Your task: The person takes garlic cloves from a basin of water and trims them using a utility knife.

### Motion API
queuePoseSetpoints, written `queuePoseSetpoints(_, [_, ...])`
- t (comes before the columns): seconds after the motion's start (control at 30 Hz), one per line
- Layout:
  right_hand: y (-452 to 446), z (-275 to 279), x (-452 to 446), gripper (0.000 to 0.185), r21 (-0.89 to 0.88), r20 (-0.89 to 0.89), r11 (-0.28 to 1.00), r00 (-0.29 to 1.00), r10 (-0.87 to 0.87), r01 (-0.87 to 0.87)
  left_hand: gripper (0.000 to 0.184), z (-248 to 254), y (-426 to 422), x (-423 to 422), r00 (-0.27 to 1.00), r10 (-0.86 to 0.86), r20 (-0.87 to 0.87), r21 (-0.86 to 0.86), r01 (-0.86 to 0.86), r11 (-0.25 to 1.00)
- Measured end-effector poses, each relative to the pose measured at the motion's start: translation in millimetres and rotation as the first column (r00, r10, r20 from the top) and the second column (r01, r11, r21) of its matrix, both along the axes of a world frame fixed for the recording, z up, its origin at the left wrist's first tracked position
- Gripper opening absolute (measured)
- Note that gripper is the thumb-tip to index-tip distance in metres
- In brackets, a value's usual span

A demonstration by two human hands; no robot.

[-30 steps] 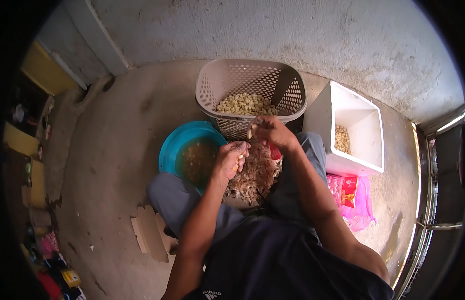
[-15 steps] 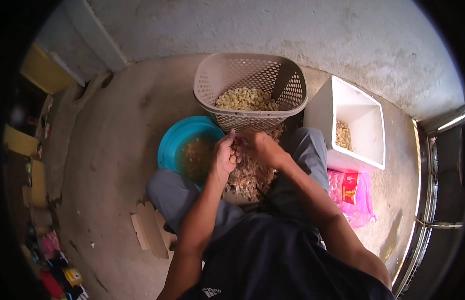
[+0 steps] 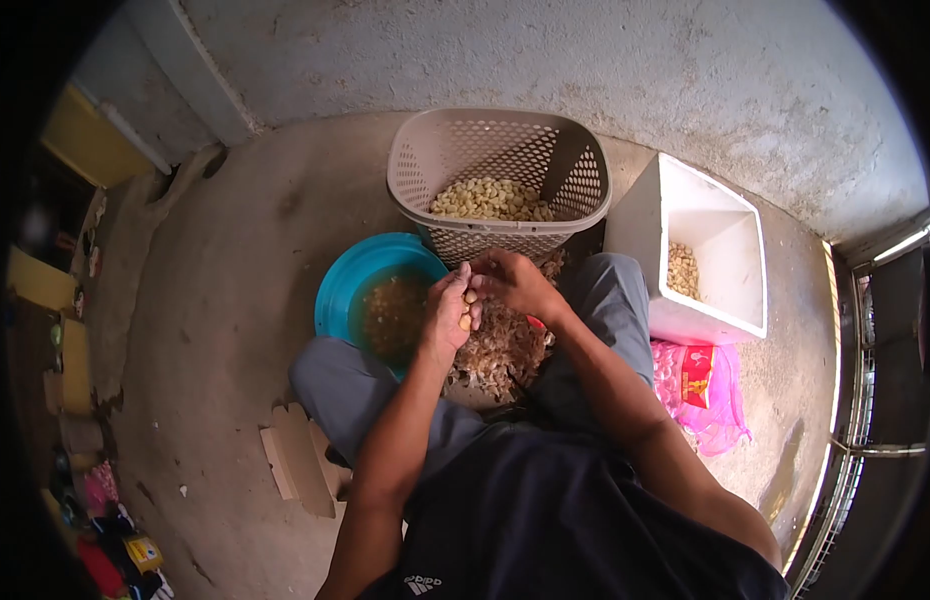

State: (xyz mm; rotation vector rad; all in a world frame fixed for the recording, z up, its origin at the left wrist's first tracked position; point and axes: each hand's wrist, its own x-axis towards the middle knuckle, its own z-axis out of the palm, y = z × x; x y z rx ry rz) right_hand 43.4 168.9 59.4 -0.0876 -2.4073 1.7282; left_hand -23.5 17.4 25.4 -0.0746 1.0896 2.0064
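My left hand (image 3: 451,308) is closed around several tan garlic cloves (image 3: 467,312), which show between its fingers and palm. My right hand (image 3: 517,284) is beside it, fingers curled with their tips close to the left fingertips; what they pinch, if anything, is hidden. Below both hands lies a heap of brown papery skins (image 3: 500,352). A small red thing (image 3: 536,322) shows under my right wrist, too little of it to name. To the left, a turquoise basin (image 3: 335,290) holds cloudy water with cloves in it.
Beyond my hands stands a taupe perforated basket (image 3: 500,228) with pale peeled cloves (image 3: 493,200). At right, a white foam box (image 3: 730,318) holds more cloves, near a pink mesh bag (image 3: 723,410). Flattened cardboard (image 3: 303,460) lies left. A wall (image 3: 545,60) rises behind.
My right hand has moved slightly up and away from the left palm, leaving the cloves there more visible. The red thing under my right wrist has come into view.
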Motion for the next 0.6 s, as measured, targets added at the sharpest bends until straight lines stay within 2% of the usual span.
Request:
queuePoseSetpoints(0.03, [-1, -2, 0, 0.018, -0.029, -0.062, 1.0, 0.998, 0.011, -0.013, 0.033, -1, -1, -1, 1.0, 0.006, 0.005, 0.026, -0.006, 1.0])
queuePoseSetpoints(0.13, [0, -4, 0, 0.021, 0.017, -0.016, 1.0, 1.0, 0.023, -0.023, 0.032, -3, -1, -3, 1.0, -0.015, -0.018, 0.007, 0.015, 1.0])
queuePoseSetpoints(0.23, [4, -16, -4, 0.025, -0.257, 0.152, 0.966, 0.988, 0.023, 0.017, 0.029, 5, 1, 0, 0.998, -0.046, -0.034, -0.028, 0.045, 0.999])
queuePoseSetpoints(0.37, [11, -24, -6, 0.02, -0.044, 0.084, 0.998, 0.996, -0.043, 0.047, 0.023, 13, 3, 4, 0.993, -0.035, -0.112, -0.108, 0.023, 0.994])
queuePoseSetpoints(0.43, [1, 3, 3, 0.019, 0.122, 0.008, 0.989, 0.997, -0.082, 0.08, 0.022, 9, 2, 2, 0.995, -0.025, -0.101, -0.107, 0.014, 0.994])
queuePoseSetpoints(0.53, [-4, 12, 8, 0.018, 0.313, 0.009, 0.948, 0.998, -0.066, 0.06, 0.017, -8, -2, -5, 0.998, -0.042, 0.057, 0.044, 0.039, 0.998])
queuePoseSetpoints(0.6, [-8, 15, 11, 0.017, 0.327, -0.026, 0.943, 0.998, -0.065, 0.07, 0.015, -14, -2, -6, 0.994, -0.046, 0.095, 0.067, 0.04, 0.997])
